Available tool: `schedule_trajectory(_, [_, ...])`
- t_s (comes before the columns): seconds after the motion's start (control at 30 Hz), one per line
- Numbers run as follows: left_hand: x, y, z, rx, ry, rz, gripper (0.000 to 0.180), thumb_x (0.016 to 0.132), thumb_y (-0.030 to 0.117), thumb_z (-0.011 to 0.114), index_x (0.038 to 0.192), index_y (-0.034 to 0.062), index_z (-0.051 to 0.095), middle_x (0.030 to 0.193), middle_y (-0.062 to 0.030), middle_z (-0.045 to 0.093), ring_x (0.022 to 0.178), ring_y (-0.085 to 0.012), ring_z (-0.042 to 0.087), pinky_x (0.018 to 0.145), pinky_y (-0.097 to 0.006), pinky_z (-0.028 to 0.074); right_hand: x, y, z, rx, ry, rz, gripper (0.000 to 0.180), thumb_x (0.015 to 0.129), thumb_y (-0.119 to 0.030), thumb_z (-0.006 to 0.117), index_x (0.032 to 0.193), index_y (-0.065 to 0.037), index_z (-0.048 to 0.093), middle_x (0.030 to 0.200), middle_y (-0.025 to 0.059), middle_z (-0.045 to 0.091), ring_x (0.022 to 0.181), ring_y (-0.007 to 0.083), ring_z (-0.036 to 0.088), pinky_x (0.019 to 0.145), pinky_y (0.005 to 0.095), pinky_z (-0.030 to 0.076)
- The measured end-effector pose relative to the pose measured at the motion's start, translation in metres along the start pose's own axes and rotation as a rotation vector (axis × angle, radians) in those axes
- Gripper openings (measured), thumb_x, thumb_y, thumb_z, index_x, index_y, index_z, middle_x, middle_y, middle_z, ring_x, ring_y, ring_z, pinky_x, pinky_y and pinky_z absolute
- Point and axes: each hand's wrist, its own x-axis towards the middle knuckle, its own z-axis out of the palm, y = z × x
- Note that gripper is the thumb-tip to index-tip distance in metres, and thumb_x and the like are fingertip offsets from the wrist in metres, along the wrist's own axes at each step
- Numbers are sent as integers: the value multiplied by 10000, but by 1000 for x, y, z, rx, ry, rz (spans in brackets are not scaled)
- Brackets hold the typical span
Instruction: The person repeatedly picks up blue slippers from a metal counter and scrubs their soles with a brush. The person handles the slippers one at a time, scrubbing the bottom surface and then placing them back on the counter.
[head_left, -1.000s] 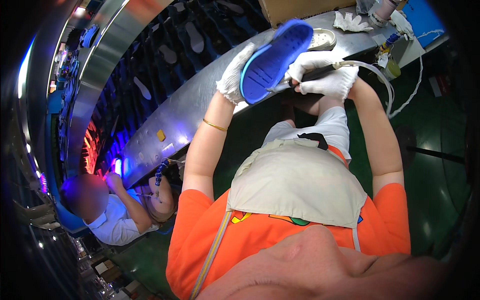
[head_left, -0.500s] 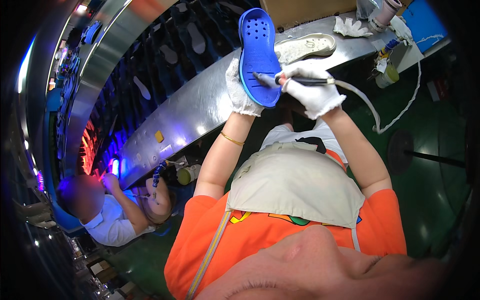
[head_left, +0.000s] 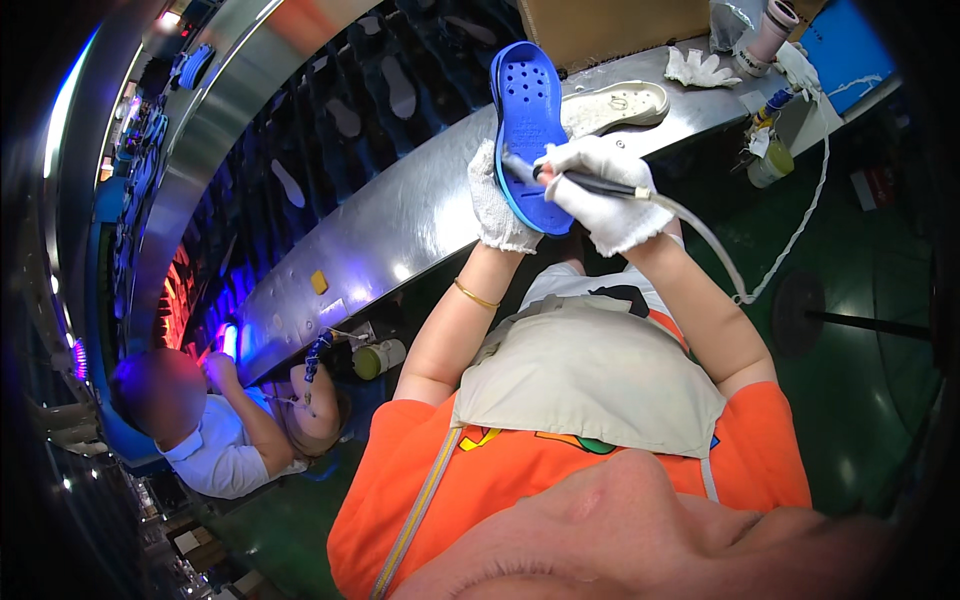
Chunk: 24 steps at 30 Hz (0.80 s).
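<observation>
My left hand (head_left: 498, 205), in a white knit glove, is closed round the left edge of a blue shoe sole (head_left: 530, 118) with a cluster of round holes near its far end. The sole is held up over the bench edge, inner face toward me. In my gloved right hand (head_left: 612, 200) is a brush (head_left: 598, 185) with a dark handle, a pale hose (head_left: 703, 236) running from its back end. Its blurred bristle tip is at the lower left inner part of the sole. Behind my right hand, a white sole (head_left: 630, 102) lies on the metal bench.
A curved metal bench (head_left: 400, 215) borders a dark conveyor (head_left: 330, 160) carrying several soles. A spare white glove (head_left: 698, 70), a pink cup (head_left: 772, 35) and a cardboard box (head_left: 620, 28) are at the far right. Another person (head_left: 235, 440) sits at the lower left.
Both hands and the blue sole have come slightly nearer and to the right. The brush tip has shifted toward the sole's left edge. More of the hose hangs beside my right wrist.
</observation>
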Motion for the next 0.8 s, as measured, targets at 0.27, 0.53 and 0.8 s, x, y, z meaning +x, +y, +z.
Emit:
schedule_trajectory(0.27, [-13,-4,21,3,-64,-29,489,897,382,393,1240,47,485,1169,-139,573,1011,-294,595,904,-461,485,29,18,-19,74,257,132,115,812,-114,653,884,-32,617,757,25,637,727,86,598,705,243,482])
schedule_trajectory(0.53, [-2,7,14,79,-111,-66,585,898,497,364,1300,79,441,1204,-164,549,1033,-335,579,938,-510,446,35,35,-26,592,364,469,132,826,-81,652,938,-25,611,911,56,640,836,122,611,793,264,482])
schedule_trajectory(0.8, [4,27,17,88,-133,-64,586,931,491,349,1273,29,459,1176,-158,565,989,-292,598,881,-411,501,39,31,-38,308,-10,193,170,777,12,669,943,-9,636,947,68,636,856,126,609,797,256,499])
